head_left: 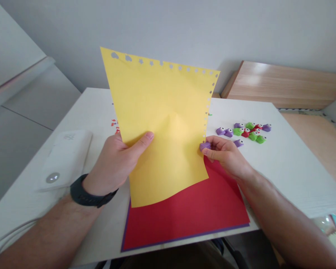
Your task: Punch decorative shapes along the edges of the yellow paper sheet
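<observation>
A yellow sheet of paper (162, 97) is held up off the table, with punched shapes such as hearts and stars along its top and right edges. My left hand (123, 157), with a dark watch on the wrist, grips the sheet's left edge, thumb in front. In my right hand (224, 153) is a small purple craft punch (205, 146), closed around the sheet's right edge. Below lies a red sheet (184, 220), with a purple sheet (190, 235) showing from under its border.
Several purple, green and red craft punches (246, 132) sit on the white table (285, 160) at right. Paper scraps (114, 123) lie behind the sheet at left. A white device (68, 157) with a cable stands at left. A wooden panel (285, 80) rises at the back right.
</observation>
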{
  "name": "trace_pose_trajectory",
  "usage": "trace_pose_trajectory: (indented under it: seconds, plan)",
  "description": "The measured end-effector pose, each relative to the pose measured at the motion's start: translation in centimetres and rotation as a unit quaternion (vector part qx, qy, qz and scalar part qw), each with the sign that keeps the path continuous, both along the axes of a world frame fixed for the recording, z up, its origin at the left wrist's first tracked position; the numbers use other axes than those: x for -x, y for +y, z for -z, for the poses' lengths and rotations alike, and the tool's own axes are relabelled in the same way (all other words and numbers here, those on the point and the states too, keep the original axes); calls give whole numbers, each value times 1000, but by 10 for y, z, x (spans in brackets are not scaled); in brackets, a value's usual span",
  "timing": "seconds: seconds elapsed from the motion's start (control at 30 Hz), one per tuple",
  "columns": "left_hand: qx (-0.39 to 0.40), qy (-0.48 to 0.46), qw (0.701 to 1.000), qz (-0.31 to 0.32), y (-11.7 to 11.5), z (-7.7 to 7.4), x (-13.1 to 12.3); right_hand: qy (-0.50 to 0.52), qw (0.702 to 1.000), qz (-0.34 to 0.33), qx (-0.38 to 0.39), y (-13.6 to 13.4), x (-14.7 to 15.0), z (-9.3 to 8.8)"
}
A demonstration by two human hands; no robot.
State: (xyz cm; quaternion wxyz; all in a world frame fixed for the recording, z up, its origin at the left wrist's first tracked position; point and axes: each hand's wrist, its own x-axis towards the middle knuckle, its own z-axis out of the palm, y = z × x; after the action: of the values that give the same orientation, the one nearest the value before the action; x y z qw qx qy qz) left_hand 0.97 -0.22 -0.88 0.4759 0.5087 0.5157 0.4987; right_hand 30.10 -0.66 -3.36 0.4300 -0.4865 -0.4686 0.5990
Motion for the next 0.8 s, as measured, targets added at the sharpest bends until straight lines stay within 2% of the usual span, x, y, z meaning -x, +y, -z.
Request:
trace_pose_trajectory:
  seconds: [0.8]
  plan:
    - [15,42,999,8,2,2,3,-50,999,-3,-13,3,-1,1]
